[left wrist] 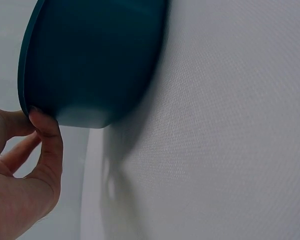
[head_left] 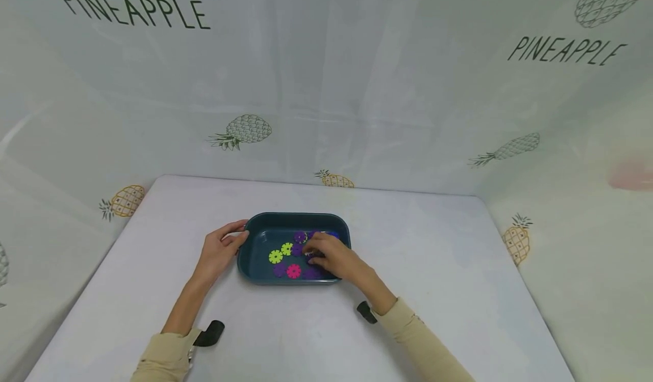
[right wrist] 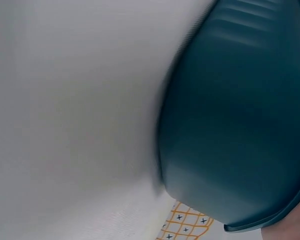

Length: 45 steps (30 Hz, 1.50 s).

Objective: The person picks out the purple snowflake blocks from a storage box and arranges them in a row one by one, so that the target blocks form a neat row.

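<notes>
A dark teal plastic tray (head_left: 265, 283) stands on the white table with several flower-shaped plastic discs in it. My left hand (head_left: 218, 250) pinches the tray's left rim; the left wrist view shows the thumb and fingers of this hand (left wrist: 27, 185) at the rim. Over the tray's right part, my right hand (head_left: 334, 256) reaches in with bent fingers among purple discs (head_left: 279, 270); I cannot tell whether it holds one. A pink disc (head_left: 293, 271) and two yellow-green discs (head_left: 275, 257) lie left of it. Only a little of the right hand (right wrist: 290, 222) shows in the right wrist view, beyond the tray wall (right wrist: 235, 125).
The white table (head_left: 433, 246) spreads around the tray on all sides. Behind it hangs a pale cloth (head_left: 326, 76) printed with pineapples. A black wrist device (head_left: 209, 334) sits at the left cuff, another dark one (head_left: 366, 312) at the right.
</notes>
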Tool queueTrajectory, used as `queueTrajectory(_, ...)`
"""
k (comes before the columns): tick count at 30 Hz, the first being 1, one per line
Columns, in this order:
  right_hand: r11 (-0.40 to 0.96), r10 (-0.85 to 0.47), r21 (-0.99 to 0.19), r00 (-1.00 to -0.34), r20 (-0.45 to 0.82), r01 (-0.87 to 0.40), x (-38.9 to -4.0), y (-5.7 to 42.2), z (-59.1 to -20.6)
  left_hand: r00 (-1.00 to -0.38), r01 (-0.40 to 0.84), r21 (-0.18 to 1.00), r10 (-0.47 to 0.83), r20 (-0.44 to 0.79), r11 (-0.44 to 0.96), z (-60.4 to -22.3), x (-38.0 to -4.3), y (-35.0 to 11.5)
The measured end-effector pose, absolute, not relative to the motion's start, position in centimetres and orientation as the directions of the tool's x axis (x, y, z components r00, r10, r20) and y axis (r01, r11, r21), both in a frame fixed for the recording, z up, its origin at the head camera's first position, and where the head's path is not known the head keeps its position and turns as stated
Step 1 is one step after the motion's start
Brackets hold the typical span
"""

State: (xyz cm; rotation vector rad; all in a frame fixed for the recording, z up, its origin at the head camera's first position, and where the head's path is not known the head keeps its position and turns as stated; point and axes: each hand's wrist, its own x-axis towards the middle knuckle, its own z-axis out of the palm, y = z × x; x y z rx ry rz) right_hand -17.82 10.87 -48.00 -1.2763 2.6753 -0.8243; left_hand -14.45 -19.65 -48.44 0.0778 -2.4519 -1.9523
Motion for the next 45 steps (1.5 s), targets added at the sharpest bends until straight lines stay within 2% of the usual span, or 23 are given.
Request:
queueTrajectory(8, 0.437, -0.685, -0.512, -0.642, 0.344, -0.740, -17.8, 10.8, -48.6, -0.999, -0.035, 0.971, -0.041, -0.026, 0.236, -48.3, -14.4, -19.8)
queueTrajectory(22, 0.406, -0.458, -0.625, -0.741, 0.491, -0.666, -18.7, 12.3, -48.2, -0.998, -0.046, 0.970, -0.044, -0.037, 0.238, -48.4, -14.5, -19.7)
queueTrajectory(30, 0.399, -0.285, -0.725, -0.828, 0.483, -0.561, -20.2, 14.1, -47.6, -0.999, -0.038, 0.971, -0.041, -0.029, 0.235, -48.5, -14.4, -19.7)
queueTrajectory(36, 0.399, -0.158, -0.768, -0.863, 0.480, -0.500, -21.6, 15.7, -47.6, -0.999, -0.039, 0.971, -0.036, -0.031, 0.234, -48.6, -14.5, -19.6)
queueTrajectory(45, 0.411, -0.015, -0.845, -0.929, 0.369, -0.342, -23.1, 17.6, -48.4, -0.998, -0.052, 0.967, -0.048, -0.041, 0.250, -48.5, -14.5, -19.7)
